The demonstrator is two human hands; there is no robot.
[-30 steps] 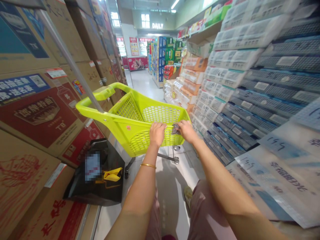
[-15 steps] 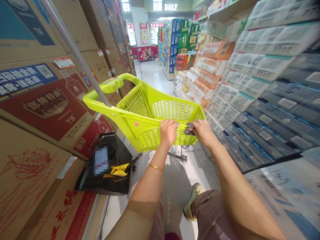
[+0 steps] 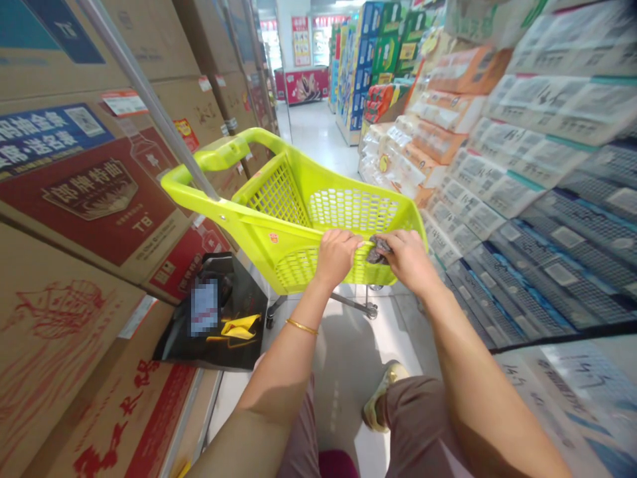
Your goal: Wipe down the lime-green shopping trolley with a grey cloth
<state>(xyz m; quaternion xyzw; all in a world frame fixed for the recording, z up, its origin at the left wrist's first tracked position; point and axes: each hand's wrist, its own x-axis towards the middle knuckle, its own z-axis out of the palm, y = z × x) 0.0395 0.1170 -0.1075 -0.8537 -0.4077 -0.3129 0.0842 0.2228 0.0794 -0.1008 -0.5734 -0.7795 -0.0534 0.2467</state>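
Note:
A lime-green plastic shopping cart (image 3: 249,229) stands across the aisle in front of me, its near side towards me. My left hand (image 3: 340,257) is closed over the top rim of that side, its fingers curled inward over the edge. Just to the right, my right hand (image 3: 409,257) is closed on a crumpled dark grey cloth (image 3: 379,251), which lies against the same rim near the cart's far right end. The fingertips of the right hand are partly hidden behind the cloth and rim. Some floor tiles and a wheel show beneath the cart.
Stacked cardboard cartons (image 3: 99,192) line the left side, with a black bag (image 3: 239,352) in front of them. A metal pole (image 3: 149,99) slants down past the cart handle. Wrapped paper packs (image 3: 542,153) rise on the right. The tiled aisle (image 3: 311,143) runs ahead to a red chest (image 3: 303,86).
My view has tipped slightly downward, so the shelves and aisle sit higher in the picture. My right hand and the cloth have shifted slightly along the rim; the left hand keeps its place.

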